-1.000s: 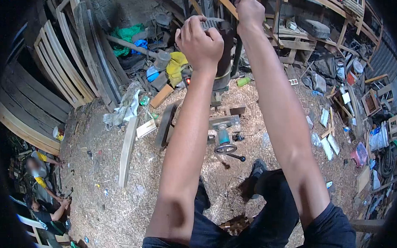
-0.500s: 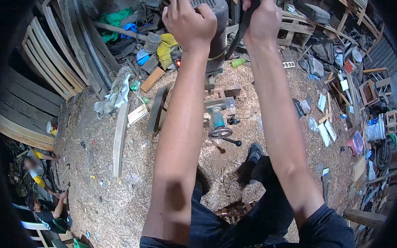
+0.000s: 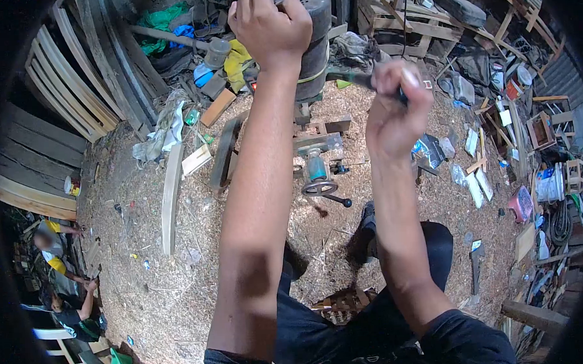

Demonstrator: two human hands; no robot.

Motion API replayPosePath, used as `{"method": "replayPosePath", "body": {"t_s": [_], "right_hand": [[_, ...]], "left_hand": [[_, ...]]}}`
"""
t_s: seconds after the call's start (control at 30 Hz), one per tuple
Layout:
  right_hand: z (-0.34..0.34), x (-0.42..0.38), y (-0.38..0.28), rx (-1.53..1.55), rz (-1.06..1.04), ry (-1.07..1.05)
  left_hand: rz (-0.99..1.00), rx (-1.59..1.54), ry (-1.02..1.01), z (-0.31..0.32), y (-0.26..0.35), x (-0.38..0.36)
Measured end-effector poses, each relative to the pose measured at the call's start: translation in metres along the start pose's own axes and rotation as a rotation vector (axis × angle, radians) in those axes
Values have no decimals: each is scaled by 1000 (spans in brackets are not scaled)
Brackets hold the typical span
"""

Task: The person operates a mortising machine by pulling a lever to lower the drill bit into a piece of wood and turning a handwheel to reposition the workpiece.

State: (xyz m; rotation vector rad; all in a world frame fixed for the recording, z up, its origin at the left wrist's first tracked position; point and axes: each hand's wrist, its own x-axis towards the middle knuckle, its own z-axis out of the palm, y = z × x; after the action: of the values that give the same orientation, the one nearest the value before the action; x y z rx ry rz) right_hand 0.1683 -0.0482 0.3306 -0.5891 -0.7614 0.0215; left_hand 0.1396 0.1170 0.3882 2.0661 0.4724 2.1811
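Observation:
My left hand (image 3: pixel 270 29) is raised at the top centre, against the left side of a dark cylindrical machine housing (image 3: pixel 315 46) with a perforated top. Its fingers are bent, and whatever they may touch is hidden. To the right of the housing, my right hand (image 3: pixel 401 95) is curled round the end of a dark tool handle (image 3: pixel 355 78) that reaches left towards the housing. Motion blurs the fingers a little. Below the housing stands a vise (image 3: pixel 317 168) with a round handwheel (image 3: pixel 320 189) and a black-knobbed lever.
Wood shavings cover the floor (image 3: pixel 139 219). Curved boards (image 3: pixel 69 80) lean at the left. A long plank (image 3: pixel 172 199) lies left of my arm. Two people (image 3: pixel 71 315) work at the lower left. Wood scraps and a pink basket (image 3: pixel 521 206) are at the right.
My right hand has come down from the top edge with the dark handle, which has swung from steep to nearly level. My left hand has shifted slightly down and left in view.

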Motion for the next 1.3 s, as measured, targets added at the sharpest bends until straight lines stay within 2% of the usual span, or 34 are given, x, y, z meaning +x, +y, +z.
{"method": "replayPosePath", "body": {"t_s": [0.33, 0.53, 0.67, 0.77, 1.0, 1.13, 1.17, 1.23, 1.3], "right_hand": [[-29, -53, 4, -74, -135, -51], [-35, -73, 1, -191, -126, -80], [-30, -80, 0, -171, -133, 58], [-35, -87, -4, -239, -83, 28], [-39, -109, -7, -279, -52, 111], [-47, -106, 4, -331, -191, 21], [-49, -101, 0, -396, -139, -19], [-48, -93, 4, -341, -141, -56], [-35, -80, 1, -307, -122, 12]], "left_hand": [[75, -8, 84, 11, -18, -12], [64, 23, 74, 8, -18, -19], [56, 2, 67, 8, -16, -14], [58, -3, 51, 7, -16, -14], [56, -6, 45, 7, -17, -18], [50, 21, 54, 7, -18, -18], [30, 21, 48, 10, -20, -17], [25, 23, 45, 10, -19, -13], [-25, 22, -4, 8, -16, -16]]}}
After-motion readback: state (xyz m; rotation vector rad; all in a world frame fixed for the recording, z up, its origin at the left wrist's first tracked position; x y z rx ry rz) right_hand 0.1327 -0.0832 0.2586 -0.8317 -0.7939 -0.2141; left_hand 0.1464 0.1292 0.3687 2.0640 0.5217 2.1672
